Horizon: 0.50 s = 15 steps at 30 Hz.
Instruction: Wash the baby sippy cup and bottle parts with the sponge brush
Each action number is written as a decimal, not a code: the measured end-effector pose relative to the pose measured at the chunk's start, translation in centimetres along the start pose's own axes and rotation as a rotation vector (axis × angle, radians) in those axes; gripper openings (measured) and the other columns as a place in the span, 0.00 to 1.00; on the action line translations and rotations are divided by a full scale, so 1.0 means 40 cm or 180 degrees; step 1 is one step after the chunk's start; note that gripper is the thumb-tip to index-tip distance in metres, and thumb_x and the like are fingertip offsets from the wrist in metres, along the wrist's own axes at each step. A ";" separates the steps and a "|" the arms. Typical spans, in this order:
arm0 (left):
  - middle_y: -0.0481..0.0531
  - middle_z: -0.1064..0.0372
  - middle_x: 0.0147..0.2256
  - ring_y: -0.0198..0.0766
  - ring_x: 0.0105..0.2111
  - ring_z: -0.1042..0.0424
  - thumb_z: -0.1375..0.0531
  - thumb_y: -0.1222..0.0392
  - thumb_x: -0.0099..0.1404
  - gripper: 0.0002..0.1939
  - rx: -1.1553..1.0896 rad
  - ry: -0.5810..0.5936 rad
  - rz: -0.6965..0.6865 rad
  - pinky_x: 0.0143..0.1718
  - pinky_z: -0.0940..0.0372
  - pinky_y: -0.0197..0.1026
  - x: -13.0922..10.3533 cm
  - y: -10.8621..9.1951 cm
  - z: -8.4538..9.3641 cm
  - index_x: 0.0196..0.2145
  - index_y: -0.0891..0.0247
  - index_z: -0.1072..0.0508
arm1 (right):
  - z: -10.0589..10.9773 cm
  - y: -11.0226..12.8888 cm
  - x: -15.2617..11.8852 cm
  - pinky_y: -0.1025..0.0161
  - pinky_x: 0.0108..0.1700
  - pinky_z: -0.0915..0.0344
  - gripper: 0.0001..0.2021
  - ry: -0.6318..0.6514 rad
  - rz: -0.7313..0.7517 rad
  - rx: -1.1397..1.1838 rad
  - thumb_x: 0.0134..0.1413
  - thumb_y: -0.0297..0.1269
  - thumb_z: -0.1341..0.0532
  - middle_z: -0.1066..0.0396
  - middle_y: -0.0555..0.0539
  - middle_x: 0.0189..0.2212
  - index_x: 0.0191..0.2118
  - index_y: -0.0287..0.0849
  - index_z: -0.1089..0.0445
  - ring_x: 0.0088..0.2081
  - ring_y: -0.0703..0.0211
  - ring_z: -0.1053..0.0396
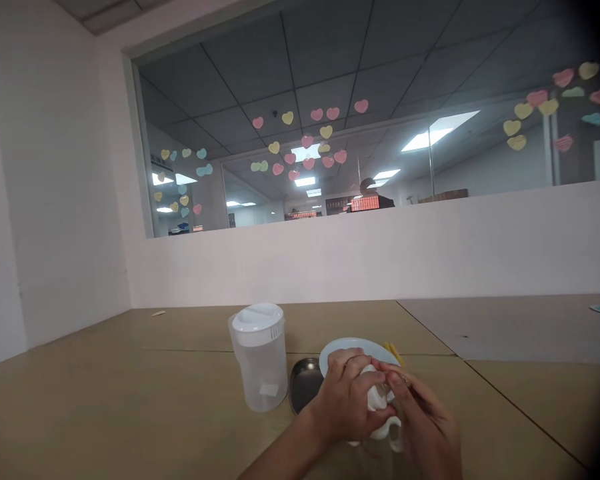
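In the head view my left hand point(345, 393) is closed around a rounded, glossy white object point(377, 398), its fingers curled over the top and left side. From the other side my right hand point(425, 417) pinches at the same object with thumb and fingers. My fingers cover much of it, so its kind is unclear. Just below the hands shows a curved white piece point(395, 433), partly hidden; whether it belongs to the held object I cannot tell. Behind the hands lies a pale plate point(337, 350), and a round metal dish point(305, 385) is left of them, partly covered.
A translucent pitcher point(260, 363) with a white lid stands left of the dish. Yellow sticks point(395, 353) lie by the plate's right edge. The tan table point(130, 400) meets a white wall point(280, 267) with a window above. Beyond the glass is a person point(375, 193).
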<state>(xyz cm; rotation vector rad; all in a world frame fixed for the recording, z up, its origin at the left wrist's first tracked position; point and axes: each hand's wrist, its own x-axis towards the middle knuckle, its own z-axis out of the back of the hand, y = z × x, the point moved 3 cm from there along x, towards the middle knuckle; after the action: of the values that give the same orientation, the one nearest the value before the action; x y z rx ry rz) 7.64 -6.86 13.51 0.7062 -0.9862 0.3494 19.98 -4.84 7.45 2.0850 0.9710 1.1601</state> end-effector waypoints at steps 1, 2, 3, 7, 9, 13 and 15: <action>0.58 0.32 0.40 0.43 0.45 0.35 0.49 0.48 0.64 0.19 -0.0030 0.0003 -0.0023 0.46 0.39 0.46 0.010 0.007 0.001 0.45 0.65 0.38 | -0.008 0.002 0.011 0.59 0.41 0.29 0.15 0.0004 -0.0103 0.0124 0.41 0.45 0.33 0.24 0.41 0.38 0.35 0.41 0.23 0.40 0.49 0.27; 0.59 0.33 0.40 0.43 0.45 0.35 0.49 0.48 0.64 0.19 -0.0053 0.0006 -0.0052 0.46 0.38 0.47 0.020 0.014 0.001 0.46 0.66 0.39 | -0.017 0.004 0.022 0.59 0.41 0.29 0.16 0.0037 -0.0220 0.0230 0.40 0.45 0.32 0.24 0.42 0.38 0.35 0.42 0.23 0.40 0.49 0.28; 0.59 0.33 0.40 0.43 0.44 0.35 0.49 0.49 0.65 0.19 -0.0072 0.0006 -0.0088 0.46 0.38 0.47 0.030 0.020 0.001 0.46 0.67 0.40 | -0.025 0.009 0.034 0.59 0.42 0.30 0.16 0.0077 -0.0327 0.0318 0.39 0.44 0.32 0.24 0.42 0.38 0.35 0.42 0.23 0.41 0.50 0.28; 0.60 0.34 0.41 0.44 0.43 0.35 0.49 0.52 0.65 0.20 -0.0209 -0.0019 -0.0102 0.46 0.38 0.49 0.066 0.045 -0.003 0.49 0.67 0.44 | -0.057 0.042 0.076 0.59 0.41 0.30 0.17 0.0047 -0.0480 0.0507 0.35 0.45 0.30 0.24 0.41 0.36 0.33 0.39 0.23 0.40 0.49 0.28; 0.60 0.35 0.42 0.44 0.43 0.35 0.49 0.54 0.64 0.21 -0.0307 -0.0053 -0.0092 0.47 0.39 0.51 0.077 0.053 -0.006 0.51 0.66 0.46 | -0.070 0.062 0.090 0.61 0.39 0.30 0.17 0.0009 -0.0385 0.0537 0.34 0.45 0.30 0.24 0.42 0.35 0.32 0.39 0.23 0.39 0.50 0.28; 0.61 0.36 0.43 0.45 0.43 0.36 0.48 0.55 0.64 0.22 -0.0496 0.0005 -0.0065 0.46 0.39 0.53 0.079 0.061 -0.006 0.52 0.65 0.48 | -0.077 0.083 0.100 0.64 0.37 0.30 0.15 0.0063 0.0010 0.0402 0.35 0.45 0.31 0.26 0.43 0.36 0.28 0.39 0.24 0.38 0.53 0.29; 0.61 0.36 0.43 0.45 0.43 0.36 0.48 0.55 0.64 0.21 -0.0576 0.0106 0.0023 0.46 0.39 0.53 0.072 0.065 -0.006 0.52 0.65 0.48 | -0.077 0.077 0.102 0.65 0.37 0.31 0.14 0.0186 0.0071 0.0266 0.36 0.45 0.31 0.27 0.43 0.35 0.29 0.40 0.24 0.38 0.54 0.30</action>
<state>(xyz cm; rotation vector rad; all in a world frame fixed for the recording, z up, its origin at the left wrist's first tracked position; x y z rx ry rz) 7.82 -4.93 16.87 0.5312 -0.9756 0.2734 19.77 -2.99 13.11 2.1432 1.0422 1.2169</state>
